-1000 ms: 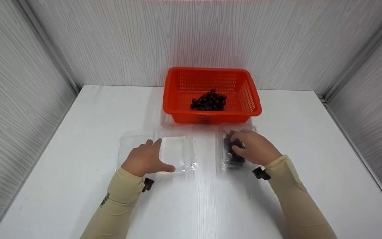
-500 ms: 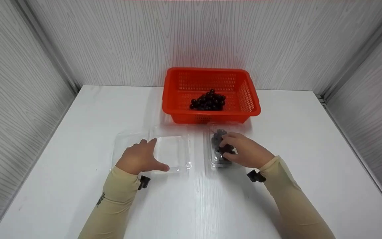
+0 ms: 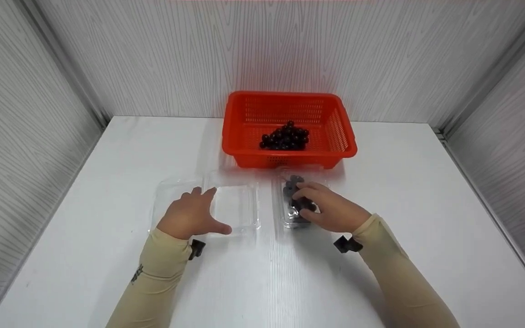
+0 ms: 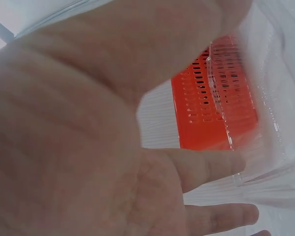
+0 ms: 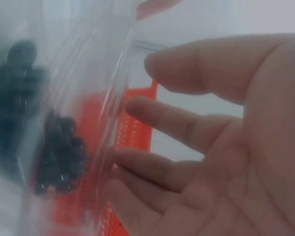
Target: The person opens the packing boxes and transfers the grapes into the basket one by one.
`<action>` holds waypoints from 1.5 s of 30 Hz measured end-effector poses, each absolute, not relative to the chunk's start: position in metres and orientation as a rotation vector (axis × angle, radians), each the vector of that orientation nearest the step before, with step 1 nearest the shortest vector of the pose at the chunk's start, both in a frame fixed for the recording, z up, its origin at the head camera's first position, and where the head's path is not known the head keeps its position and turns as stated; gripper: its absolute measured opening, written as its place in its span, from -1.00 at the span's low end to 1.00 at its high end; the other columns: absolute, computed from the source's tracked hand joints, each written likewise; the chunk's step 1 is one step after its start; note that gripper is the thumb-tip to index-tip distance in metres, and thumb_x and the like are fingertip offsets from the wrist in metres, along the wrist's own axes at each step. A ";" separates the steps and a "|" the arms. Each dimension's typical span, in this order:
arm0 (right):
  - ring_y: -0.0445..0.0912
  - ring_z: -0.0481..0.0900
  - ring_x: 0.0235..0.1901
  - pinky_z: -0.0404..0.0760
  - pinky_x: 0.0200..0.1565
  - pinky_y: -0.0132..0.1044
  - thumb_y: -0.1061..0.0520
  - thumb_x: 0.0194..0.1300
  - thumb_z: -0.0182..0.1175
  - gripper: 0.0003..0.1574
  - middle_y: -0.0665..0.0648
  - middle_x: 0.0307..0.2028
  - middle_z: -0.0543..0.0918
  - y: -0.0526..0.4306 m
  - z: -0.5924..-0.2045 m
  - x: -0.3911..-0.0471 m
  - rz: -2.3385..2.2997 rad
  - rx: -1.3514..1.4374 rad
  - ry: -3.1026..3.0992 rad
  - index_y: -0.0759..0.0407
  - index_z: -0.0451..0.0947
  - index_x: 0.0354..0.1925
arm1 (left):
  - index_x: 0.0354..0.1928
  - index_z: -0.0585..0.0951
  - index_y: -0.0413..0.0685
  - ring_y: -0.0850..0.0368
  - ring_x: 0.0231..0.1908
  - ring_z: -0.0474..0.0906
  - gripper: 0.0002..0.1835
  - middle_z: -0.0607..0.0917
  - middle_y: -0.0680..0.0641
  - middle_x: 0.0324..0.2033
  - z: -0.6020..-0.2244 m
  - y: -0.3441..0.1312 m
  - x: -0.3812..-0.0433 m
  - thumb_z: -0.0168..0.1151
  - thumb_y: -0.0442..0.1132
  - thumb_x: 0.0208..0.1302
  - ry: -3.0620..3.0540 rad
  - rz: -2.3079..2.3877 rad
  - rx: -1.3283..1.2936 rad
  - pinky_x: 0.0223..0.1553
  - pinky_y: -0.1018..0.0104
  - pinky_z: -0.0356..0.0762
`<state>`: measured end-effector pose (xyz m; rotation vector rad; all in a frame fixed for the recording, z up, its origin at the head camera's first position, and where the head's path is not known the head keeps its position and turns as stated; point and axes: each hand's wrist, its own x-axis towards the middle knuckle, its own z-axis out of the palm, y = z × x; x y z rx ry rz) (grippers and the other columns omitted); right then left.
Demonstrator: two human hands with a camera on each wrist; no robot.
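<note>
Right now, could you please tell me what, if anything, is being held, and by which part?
Nothing appears held: the left hand is spread at the open clear container, the right hand has extended fingers at the grape container.

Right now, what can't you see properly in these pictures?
Head view: some grapes in the clear plastic box, hidden by the right hand.
Head view: the bottom of the grape bunch, behind the front of the red basket.
Left wrist view: most of one finger of the left hand, cut by the bottom edge.
Right wrist view: how many grapes, blurred behind clear plastic.
</note>
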<state>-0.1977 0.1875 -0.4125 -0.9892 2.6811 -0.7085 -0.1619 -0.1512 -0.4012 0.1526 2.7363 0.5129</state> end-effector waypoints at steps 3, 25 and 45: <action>0.12 0.40 0.38 0.41 0.39 0.06 0.18 0.42 0.27 -0.51 0.24 0.37 0.46 0.190 -0.407 -0.197 -0.795 -0.950 2.735 0.21 0.50 0.27 | 0.60 0.17 -0.18 -0.47 0.40 0.26 0.19 0.26 -0.45 0.48 -0.397 -0.147 -0.161 0.52 0.23 0.07 2.798 0.534 0.188 0.28 -0.28 0.42; 0.11 0.64 -0.25 0.66 -0.10 0.09 -0.04 0.43 0.16 -0.50 0.26 -0.20 0.71 0.202 -0.413 -0.204 -0.468 -0.315 2.941 0.37 0.58 0.04 | 0.45 0.43 0.00 -0.16 0.38 0.38 -0.14 0.51 -0.19 0.34 -0.430 -0.013 -0.168 0.45 0.24 0.21 3.217 0.277 0.945 0.39 -0.02 0.40; -0.03 0.61 -0.37 0.61 -0.24 -0.13 -0.13 0.37 0.32 -0.34 0.13 -0.29 0.68 0.199 -0.416 -0.201 -0.707 -0.391 2.666 0.28 0.43 0.18 | 0.47 0.46 0.13 -0.25 0.43 0.31 -0.16 0.44 -0.25 0.40 -0.443 -0.015 -0.172 0.48 0.22 0.20 3.079 0.339 0.833 0.20 -0.14 0.57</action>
